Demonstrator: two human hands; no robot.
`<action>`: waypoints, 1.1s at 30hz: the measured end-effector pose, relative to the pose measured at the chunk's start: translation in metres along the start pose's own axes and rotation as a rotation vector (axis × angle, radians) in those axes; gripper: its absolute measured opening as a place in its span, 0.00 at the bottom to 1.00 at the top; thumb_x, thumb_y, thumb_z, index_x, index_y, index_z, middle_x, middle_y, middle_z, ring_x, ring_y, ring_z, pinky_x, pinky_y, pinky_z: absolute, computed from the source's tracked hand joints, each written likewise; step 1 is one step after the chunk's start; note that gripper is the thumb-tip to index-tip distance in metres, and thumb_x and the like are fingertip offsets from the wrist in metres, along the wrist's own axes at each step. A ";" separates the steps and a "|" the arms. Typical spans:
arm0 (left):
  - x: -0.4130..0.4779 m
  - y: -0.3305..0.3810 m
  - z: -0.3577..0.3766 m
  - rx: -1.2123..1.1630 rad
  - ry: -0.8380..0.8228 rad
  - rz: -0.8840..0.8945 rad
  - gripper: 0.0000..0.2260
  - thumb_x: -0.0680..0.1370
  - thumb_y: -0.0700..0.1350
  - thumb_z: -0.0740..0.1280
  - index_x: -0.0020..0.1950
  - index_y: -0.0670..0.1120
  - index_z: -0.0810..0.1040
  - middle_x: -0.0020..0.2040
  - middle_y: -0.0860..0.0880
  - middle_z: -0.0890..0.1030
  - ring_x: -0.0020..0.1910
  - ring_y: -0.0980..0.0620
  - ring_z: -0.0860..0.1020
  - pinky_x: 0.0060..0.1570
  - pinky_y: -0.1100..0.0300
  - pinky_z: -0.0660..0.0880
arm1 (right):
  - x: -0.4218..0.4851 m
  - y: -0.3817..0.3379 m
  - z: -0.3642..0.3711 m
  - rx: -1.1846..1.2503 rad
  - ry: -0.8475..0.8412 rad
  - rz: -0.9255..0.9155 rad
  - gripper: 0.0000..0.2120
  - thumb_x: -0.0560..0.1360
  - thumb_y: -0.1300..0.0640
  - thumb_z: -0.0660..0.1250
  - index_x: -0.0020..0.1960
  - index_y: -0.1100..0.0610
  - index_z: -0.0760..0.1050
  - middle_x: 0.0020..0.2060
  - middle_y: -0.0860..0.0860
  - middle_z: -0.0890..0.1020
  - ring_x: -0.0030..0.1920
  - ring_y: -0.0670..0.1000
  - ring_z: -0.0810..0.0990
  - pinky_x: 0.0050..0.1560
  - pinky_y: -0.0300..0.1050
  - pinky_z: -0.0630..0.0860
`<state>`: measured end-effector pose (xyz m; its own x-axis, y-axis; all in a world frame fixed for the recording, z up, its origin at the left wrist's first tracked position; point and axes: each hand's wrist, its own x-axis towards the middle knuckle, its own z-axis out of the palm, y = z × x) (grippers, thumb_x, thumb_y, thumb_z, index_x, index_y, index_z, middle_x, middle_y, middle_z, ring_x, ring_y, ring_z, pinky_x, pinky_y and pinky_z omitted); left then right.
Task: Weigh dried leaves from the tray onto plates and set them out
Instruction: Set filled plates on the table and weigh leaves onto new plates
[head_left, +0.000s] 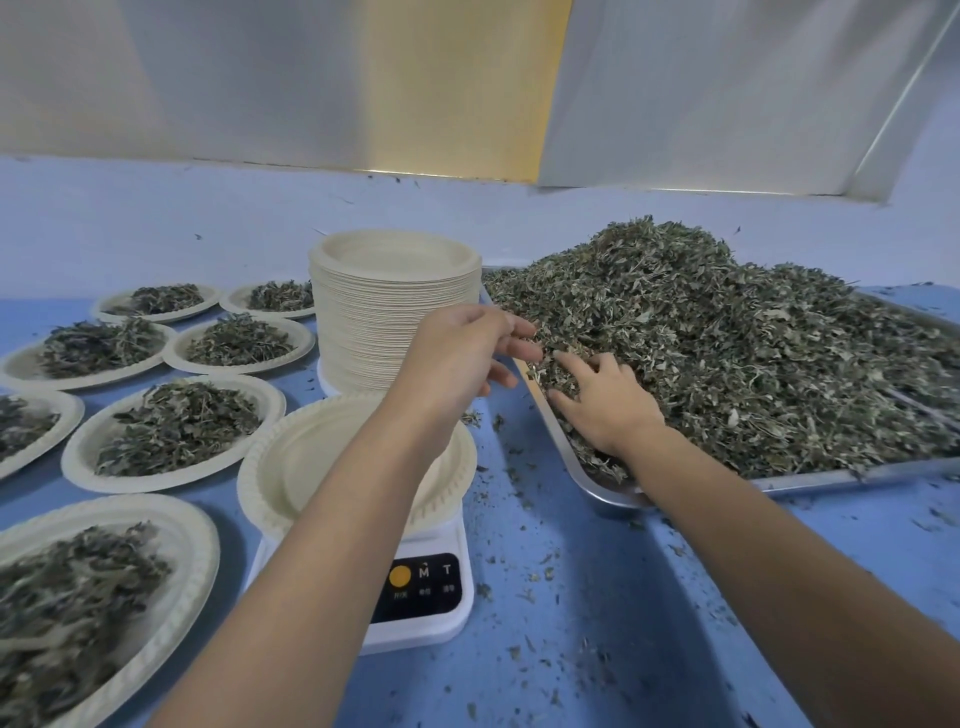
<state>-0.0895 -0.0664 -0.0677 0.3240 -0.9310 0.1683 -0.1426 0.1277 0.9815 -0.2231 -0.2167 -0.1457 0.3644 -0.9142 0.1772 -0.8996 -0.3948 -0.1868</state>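
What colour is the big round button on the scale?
Orange-yellow button, seen in the head view.

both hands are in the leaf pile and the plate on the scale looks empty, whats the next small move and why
Probably close both hands around a bunch of leaves and carry it left to the empty plate on the scale. The left hand and right hand are spread at the near-left edge of the leaf pile in the tray, not yet lifting, and the plate holds nothing to weigh.
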 end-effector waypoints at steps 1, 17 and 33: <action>0.000 0.000 0.000 -0.003 -0.001 -0.001 0.11 0.79 0.42 0.60 0.42 0.47 0.80 0.36 0.52 0.84 0.23 0.58 0.73 0.31 0.65 0.69 | 0.000 -0.001 0.000 -0.039 -0.036 -0.013 0.23 0.80 0.42 0.53 0.74 0.42 0.56 0.70 0.56 0.62 0.70 0.60 0.60 0.60 0.59 0.70; 0.002 -0.007 0.000 0.007 0.006 -0.032 0.11 0.79 0.42 0.60 0.43 0.46 0.81 0.36 0.53 0.84 0.23 0.59 0.73 0.27 0.68 0.69 | 0.000 0.014 -0.014 0.785 0.184 0.219 0.12 0.81 0.55 0.57 0.61 0.56 0.72 0.28 0.48 0.72 0.22 0.45 0.62 0.17 0.34 0.57; 0.002 -0.010 -0.025 -0.415 0.224 -0.247 0.09 0.78 0.40 0.60 0.43 0.41 0.78 0.41 0.45 0.80 0.36 0.51 0.77 0.33 0.64 0.75 | -0.029 -0.078 -0.083 1.346 0.220 -0.075 0.07 0.81 0.52 0.58 0.50 0.49 0.74 0.54 0.51 0.80 0.56 0.52 0.78 0.61 0.55 0.74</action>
<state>-0.0640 -0.0613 -0.0749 0.4991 -0.8606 -0.1018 0.3303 0.0804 0.9405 -0.1838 -0.1521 -0.0562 0.2426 -0.9034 0.3536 0.0946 -0.3407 -0.9354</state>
